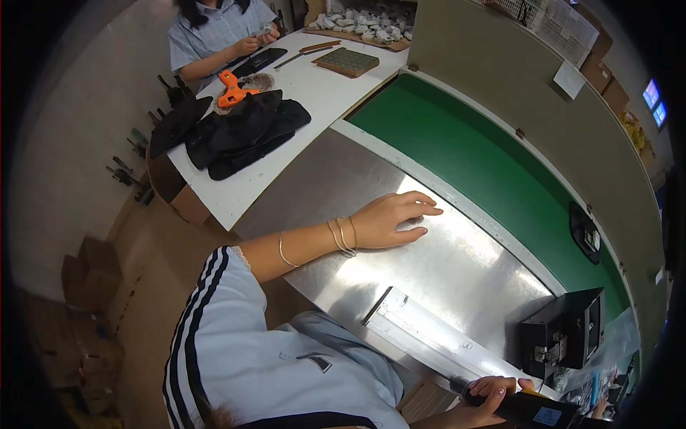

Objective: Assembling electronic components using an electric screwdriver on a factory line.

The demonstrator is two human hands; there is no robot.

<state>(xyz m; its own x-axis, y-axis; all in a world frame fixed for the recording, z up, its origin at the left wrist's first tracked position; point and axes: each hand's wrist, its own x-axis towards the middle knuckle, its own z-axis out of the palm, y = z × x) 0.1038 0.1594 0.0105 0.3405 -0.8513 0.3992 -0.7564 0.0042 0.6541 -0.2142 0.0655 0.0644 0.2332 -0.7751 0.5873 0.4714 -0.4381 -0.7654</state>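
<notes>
The left hand's fingers (413, 210) are loosely spread, thumb apart, grasping nothing; the left hand (389, 223) is palm down over the metal tabletop (300, 182), though whether the fingertips press on it I cannot tell. Reading the clock from that hand, with 12 at the top of the view, the right hand (487, 404) is at 5 o'clock, its fingers curled around a black handheld tool (511, 407) at the lower edge. Bangles (343, 239) circle the left wrist. Also toward 5 o'clock, between the hands, a long silvery panel (429, 330) lies along the tabletop's near edge. A black box (539, 347) with a metal fitting stands at 4 o'clock. At 2 o'clock runs a green belt (457, 143), carrying a black piece (584, 234) at 3 o'clock. At 10 o'clock, black pieces (246, 139) are heaped on a white table (311, 96), with an orange tool (232, 91) touching the heap. A flat green block (348, 61) lies between 11 and 12, and whitish pieces (368, 27) are piled at 12. At 11 o'clock, a co-worker (221, 32) holds something small in both hands.
</notes>
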